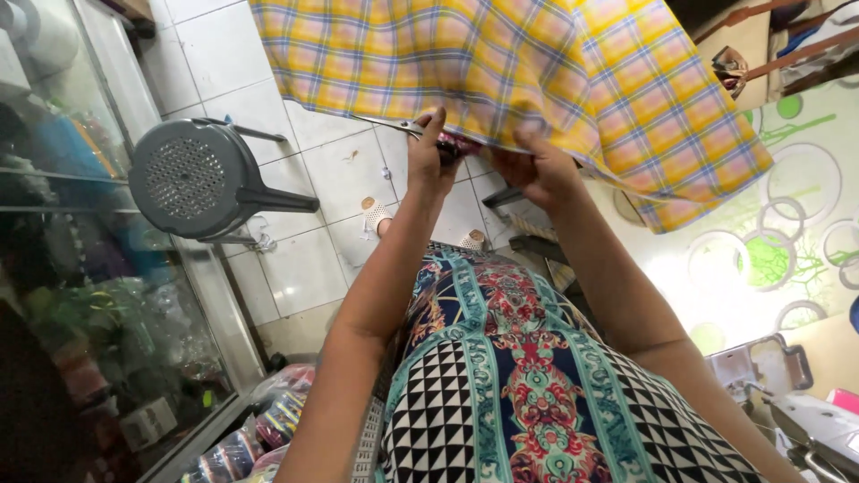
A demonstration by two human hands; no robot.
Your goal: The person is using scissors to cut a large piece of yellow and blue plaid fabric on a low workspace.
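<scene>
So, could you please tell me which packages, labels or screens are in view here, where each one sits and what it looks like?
Small box: lower left, inside the glass cabinet; pale, squarish, with print too small to tell.
Plastic bags: bottom left, on the floor beside the cabinet; clear, stuffed with pink, dark and striped contents.
No screens or signs show.

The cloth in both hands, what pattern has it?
Yellow plaid cloth with pink and blue lines, head view.

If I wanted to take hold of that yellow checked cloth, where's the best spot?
Probably the hanging corner of the yellow checked cloth, from below: it droops free there. The left hand with scissors and the right hand already crowd the near edge.
</scene>
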